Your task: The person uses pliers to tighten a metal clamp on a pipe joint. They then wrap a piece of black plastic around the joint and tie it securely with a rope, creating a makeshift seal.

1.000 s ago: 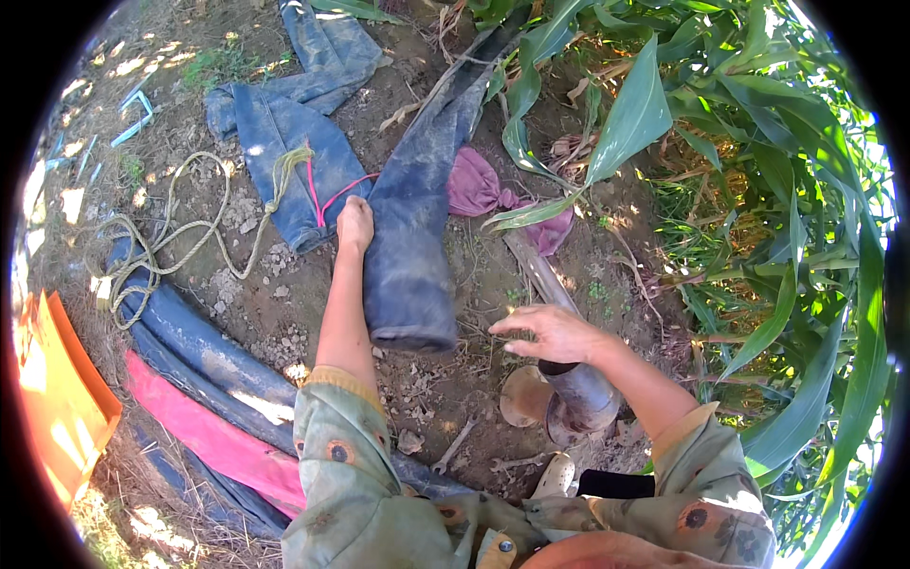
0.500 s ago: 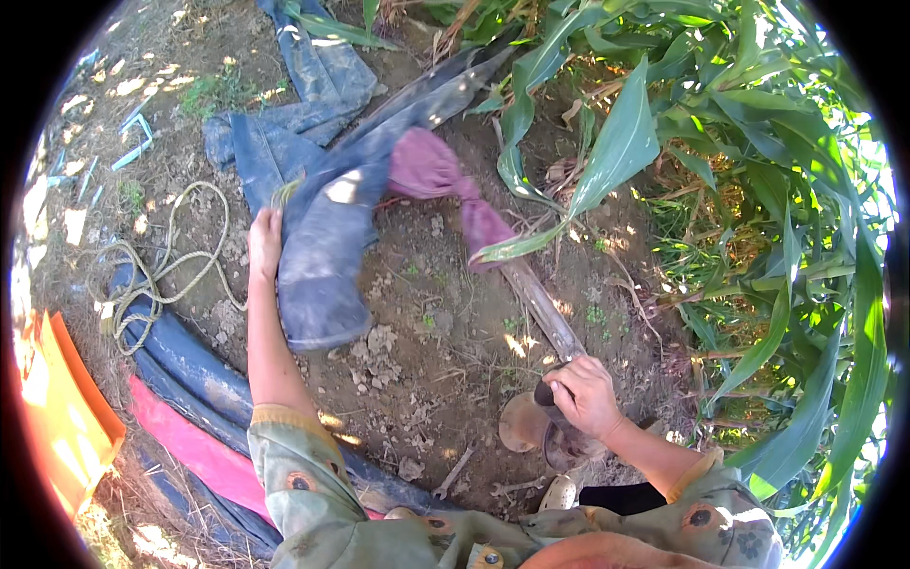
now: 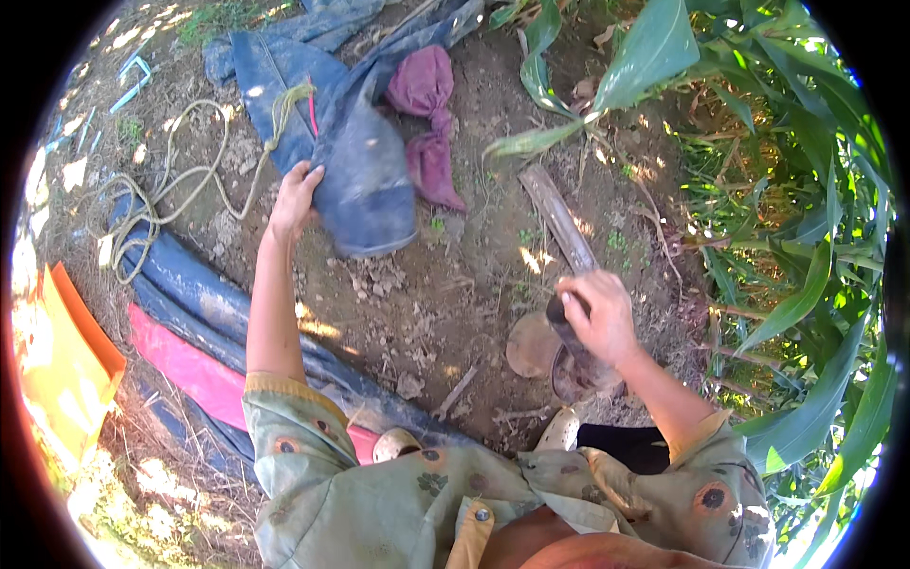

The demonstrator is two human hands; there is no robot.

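Note:
My left hand (image 3: 298, 197) is closed on the edge of a wide, flat blue hose (image 3: 365, 194), near its open end. The hose is dusty and slightly blurred. Just beyond the hand, a frayed rope end and a thin red strip lie against the hose. Beside it is a knotted purple cloth strip (image 3: 431, 119). My right hand (image 3: 599, 318) wraps round the dark part at the near end of a worn grey pipe (image 3: 559, 218), which slants away to the far left. Below that hand sit round, rusty metal parts (image 3: 534, 345), partly hidden by it.
A pale rope (image 3: 223, 180) is looped on the soil at left. Folded blue hose (image 3: 199, 275), a pink-red strip (image 3: 190, 370) and an orange sheet (image 3: 71, 360) lie nearer. Tall corn plants (image 3: 806, 237) crowd the right side. My light shoes (image 3: 557, 429) are at the bottom.
The view has shifted. My left hand and the hose end have moved right. The purple cloth, earlier against the pipe's far end, now lies left of it and apart. My right hand keeps its grip.

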